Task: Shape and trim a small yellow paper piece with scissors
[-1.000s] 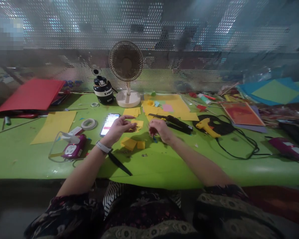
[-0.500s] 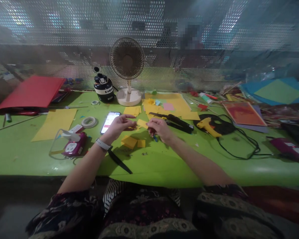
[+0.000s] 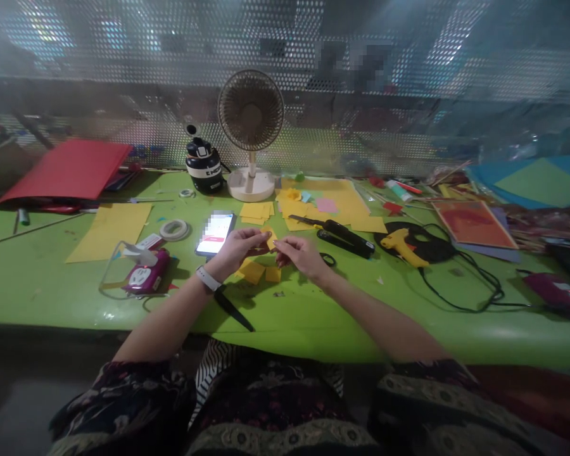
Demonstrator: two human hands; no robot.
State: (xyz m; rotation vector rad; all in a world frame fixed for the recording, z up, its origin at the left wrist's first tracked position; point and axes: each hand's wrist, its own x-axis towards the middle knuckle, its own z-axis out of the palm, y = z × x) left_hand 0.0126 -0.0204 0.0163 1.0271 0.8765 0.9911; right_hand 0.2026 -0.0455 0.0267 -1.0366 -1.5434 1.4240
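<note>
A small yellow paper piece (image 3: pixel 272 239) is held up between my two hands, above the green table. My left hand (image 3: pixel 237 252), with a pale watch band at the wrist, pinches it from the left. From the other side, the fingers of my right hand (image 3: pixel 298 254) are pinched at its lower right edge. Small yellow paper pieces (image 3: pixel 251 271) lie just below my hands, partly covered by the left one. Behind the fingers is a small stack of yellow paper slips (image 3: pixel 256 211). A lit phone (image 3: pixel 215 233) lies beside my left hand.
A black two-armed tool (image 3: pixel 344 238) lies right of my hands, near a yellow glue gun (image 3: pixel 403 246) with a trailing cord. Left are a tape roll (image 3: pixel 174 230) and a purple power socket box (image 3: pixel 147 272). A fan (image 3: pixel 251 183) and a black bottle (image 3: pixel 204 168) stand behind.
The yellow paper piece has turned more upright, and my left fingers now pinch it. My hands have come closer together. The whole view has shifted slightly.
</note>
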